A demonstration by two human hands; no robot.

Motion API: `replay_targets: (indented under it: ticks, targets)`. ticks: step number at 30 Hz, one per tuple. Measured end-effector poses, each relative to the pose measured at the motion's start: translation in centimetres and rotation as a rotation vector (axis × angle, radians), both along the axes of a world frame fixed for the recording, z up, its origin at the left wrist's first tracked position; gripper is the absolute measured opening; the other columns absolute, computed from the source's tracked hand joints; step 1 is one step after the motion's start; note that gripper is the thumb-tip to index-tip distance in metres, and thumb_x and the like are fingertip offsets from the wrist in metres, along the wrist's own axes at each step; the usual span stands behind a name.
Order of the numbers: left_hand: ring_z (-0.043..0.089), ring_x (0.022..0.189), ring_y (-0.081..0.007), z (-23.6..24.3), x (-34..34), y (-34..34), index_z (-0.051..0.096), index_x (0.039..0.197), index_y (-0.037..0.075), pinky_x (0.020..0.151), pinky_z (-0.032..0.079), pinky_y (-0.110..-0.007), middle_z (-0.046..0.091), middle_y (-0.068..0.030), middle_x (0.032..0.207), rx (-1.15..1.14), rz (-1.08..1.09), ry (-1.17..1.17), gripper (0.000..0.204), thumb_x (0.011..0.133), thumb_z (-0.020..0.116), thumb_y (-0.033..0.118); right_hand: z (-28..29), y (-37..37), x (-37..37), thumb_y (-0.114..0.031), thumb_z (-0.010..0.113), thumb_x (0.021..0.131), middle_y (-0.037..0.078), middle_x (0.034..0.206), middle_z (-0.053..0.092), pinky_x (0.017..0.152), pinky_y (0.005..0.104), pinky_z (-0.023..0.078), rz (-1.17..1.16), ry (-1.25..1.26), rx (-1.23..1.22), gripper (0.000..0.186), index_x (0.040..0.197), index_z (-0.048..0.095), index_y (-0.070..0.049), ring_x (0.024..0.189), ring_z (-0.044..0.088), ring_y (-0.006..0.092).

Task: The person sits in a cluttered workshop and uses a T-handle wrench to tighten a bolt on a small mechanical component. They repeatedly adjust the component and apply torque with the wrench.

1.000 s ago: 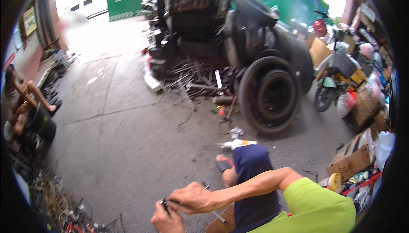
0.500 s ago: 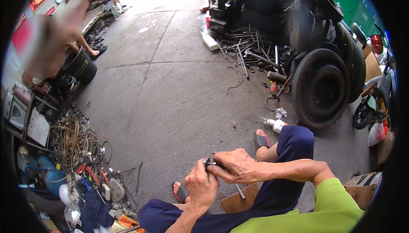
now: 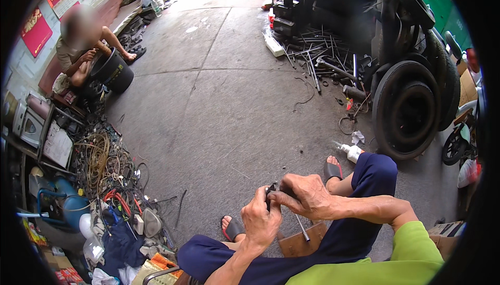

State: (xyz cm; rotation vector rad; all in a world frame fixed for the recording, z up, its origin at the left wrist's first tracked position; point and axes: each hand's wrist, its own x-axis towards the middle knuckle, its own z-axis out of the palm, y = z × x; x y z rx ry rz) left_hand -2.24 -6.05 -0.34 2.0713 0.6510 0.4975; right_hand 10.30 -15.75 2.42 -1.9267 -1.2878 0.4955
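With my left hand [image 3: 261,217] I am gripping a small black object [image 3: 270,193], its fingers closing around the piece, which is sitting between my two hands above my lap. My right hand [image 3: 307,196] is reaching across to it, fingers curling and thumb lying just beside the piece; I cannot tell whether they are pinching it too. What the piece is, my fingers are hiding.

Below my right hand, a slender grey metal rod [image 3: 302,229] is crossing a flat brown block [image 3: 298,242] between my knees in dark blue trousers [image 3: 376,175]. A white plastic bottle with a thin nozzle [image 3: 352,153] is lying near my right foot, in a dark open-toed sandal [image 3: 332,170]. Farther right, a large round black wheel [image 3: 383,110] is standing on edge. Across at the left, another person [image 3: 73,58] is sitting beside a black bucket [image 3: 117,77].
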Motion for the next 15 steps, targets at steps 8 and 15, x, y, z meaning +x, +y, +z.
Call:
replay_targets:
  ticks: [8, 15]
  targets:
    - [0.066, 0.069, -0.04, -0.05, -0.06, -0.04, 0.057, 0.101, 0.002, 0.058, 0.05, -0.045, 0.066, -0.0207, 0.078, 0.019, 0.004, 0.005, 0.016, 0.087, 0.061, 0.008, -0.81, 0.13, -0.08, -0.03, 0.069, 0.088, 0.012, 0.066, 0.059, 0.046, 0.0371, 0.046, 0.034, -0.119, 0.119, 0.033, 0.077, 0.054, -0.003, 0.054, 0.062, 0.028]
    - [0.065, 0.07, -0.042, 0.37, -0.1, 0.08, 0.057, 0.1, 0.002, 0.058, 0.05, -0.046, 0.065, -0.0214, 0.077, -0.005, 0.004, -0.006, 0.016, 0.085, 0.06, 0.006, -0.72, 0.05, -0.33, -0.028, 0.072, 0.085, 0.011, 0.066, 0.058, 0.046, 0.0374, 0.047, 0.015, -0.148, 0.164, 0.031, 0.078, 0.055, -0.003, 0.054, 0.061, 0.0284]
